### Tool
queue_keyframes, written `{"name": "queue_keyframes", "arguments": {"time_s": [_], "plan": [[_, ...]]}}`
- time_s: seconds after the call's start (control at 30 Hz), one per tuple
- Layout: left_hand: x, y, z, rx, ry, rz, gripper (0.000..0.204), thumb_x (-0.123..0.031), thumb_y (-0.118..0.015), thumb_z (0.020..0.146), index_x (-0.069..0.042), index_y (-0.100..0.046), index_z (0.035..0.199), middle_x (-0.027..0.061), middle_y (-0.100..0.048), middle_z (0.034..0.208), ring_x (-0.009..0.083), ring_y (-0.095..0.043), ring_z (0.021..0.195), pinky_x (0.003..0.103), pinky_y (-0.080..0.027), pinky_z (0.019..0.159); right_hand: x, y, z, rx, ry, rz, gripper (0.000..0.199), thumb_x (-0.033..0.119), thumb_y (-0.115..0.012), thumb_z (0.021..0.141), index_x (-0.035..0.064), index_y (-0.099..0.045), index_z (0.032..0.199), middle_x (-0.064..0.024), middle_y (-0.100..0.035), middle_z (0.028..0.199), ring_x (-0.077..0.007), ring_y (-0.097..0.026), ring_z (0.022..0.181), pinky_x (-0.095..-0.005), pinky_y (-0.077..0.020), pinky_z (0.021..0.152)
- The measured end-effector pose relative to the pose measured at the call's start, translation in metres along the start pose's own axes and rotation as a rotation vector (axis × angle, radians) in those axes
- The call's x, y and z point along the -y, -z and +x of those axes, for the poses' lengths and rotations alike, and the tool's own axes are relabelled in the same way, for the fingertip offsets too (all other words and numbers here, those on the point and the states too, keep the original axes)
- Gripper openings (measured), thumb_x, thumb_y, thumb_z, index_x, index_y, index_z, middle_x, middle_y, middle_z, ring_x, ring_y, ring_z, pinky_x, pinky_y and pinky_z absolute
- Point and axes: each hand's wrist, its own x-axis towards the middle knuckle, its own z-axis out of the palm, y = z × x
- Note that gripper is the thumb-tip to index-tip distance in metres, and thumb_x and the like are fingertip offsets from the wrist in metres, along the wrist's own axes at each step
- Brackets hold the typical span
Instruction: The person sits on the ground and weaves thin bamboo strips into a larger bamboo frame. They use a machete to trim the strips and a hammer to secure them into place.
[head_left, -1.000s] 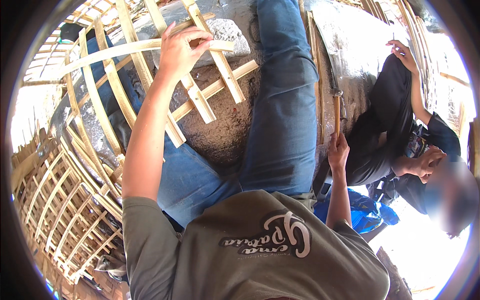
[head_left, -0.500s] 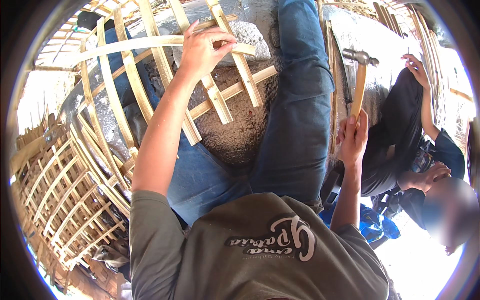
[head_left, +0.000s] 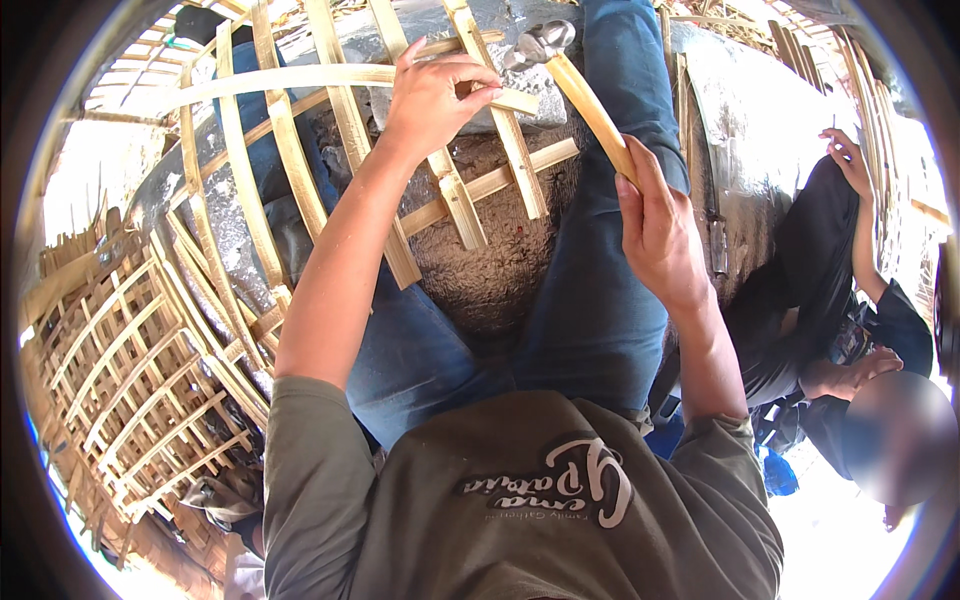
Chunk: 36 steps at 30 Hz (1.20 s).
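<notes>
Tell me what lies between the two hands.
In the head view, between the left hand and the right hand run bamboo slats of the lattice and the wooden handle of the hammer.

Bamboo lattice work, hammer up.
Left hand pinches a bamboo strip; right hand grips the hammer handle, head near left fingers.

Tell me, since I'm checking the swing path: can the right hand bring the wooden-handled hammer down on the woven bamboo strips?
Probably yes. The right hand holds the wooden-handled hammer just above the woven bamboo strips; only the left hand gripping them sits close.
</notes>
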Motion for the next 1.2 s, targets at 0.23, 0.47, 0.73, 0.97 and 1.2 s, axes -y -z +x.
{"name": "queue_keyframes", "arguments": {"time_s": [0.23,0.47,0.73,0.97,1.2], "plan": [[0.004,-0.005,-0.001,-0.076,-0.057,0.003,0.015,-0.038,-0.072,0.092,-0.024,-0.08,0.093,-0.0056,-0.077,0.101,0.0142,-0.069,0.103,0.049,-0.022,0.123,-0.006,-0.006,0.002,0.122,-0.149,0.403,0.029,0.012,-0.053,0.105,0.0019,-0.049,0.132,-0.0166,-0.064,0.079,-0.0295,-0.062,0.056,-0.0365,-0.0481,0.052],[0.0,-0.001,-0.001,0.017,0.01,0.032,0.018,-0.037,-0.074,0.091,-0.022,-0.08,0.098,-0.0043,-0.077,0.106,0.014,-0.066,0.114,0.048,-0.022,0.125,-0.005,0.006,0.016,0.359,-0.486,1.005,0.026,0.023,-0.047,0.11,0.0024,-0.048,0.126,-0.0018,-0.052,0.077,-0.0078,-0.047,0.052,-0.0235,-0.0427,0.052],[-0.001,0.0,0.001,0.011,-0.007,0.04,0.018,-0.039,-0.072,0.092,-0.022,-0.079,0.097,-0.0053,-0.076,0.105,0.0134,-0.067,0.11,0.047,-0.02,0.125,-0.003,0.001,0.025,0.065,-0.097,0.159,0.012,0.012,-0.054,0.105,0.0013,-0.054,0.111,-0.0189,-0.06,0.067,-0.0357,-0.065,0.061,-0.0416,-0.0469,0.057],[-0.001,0.0,0.001,0.002,0.003,0.033,0.021,-0.041,-0.073,0.091,-0.022,-0.079,0.095,-0.0045,-0.076,0.107,0.014,-0.067,0.11,0.046,-0.021,0.126,-0.004,-0.005,0.031,0.014,0.04,-0.01,0.011,0.015,-0.058,0.104,0.0047,-0.053,0.106,-0.0226,-0.062,0.069,-0.0421,-0.066,0.065,-0.0492,-0.0471,0.056],[0.001,0.001,0.0,0.005,-0.007,0.056,0.021,-0.041,-0.073,0.091,-0.022,-0.08,0.096,-0.0049,-0.076,0.107,0.0141,-0.068,0.109,0.046,-0.022,0.125,-0.009,-0.012,0.036,0.054,0.035,-0.065,0.013,0.018,-0.057,0.104,0.0061,-0.051,0.104,-0.0206,-0.063,0.065,-0.0418,-0.066,0.061,-0.0504,-0.0482,0.052]]}}
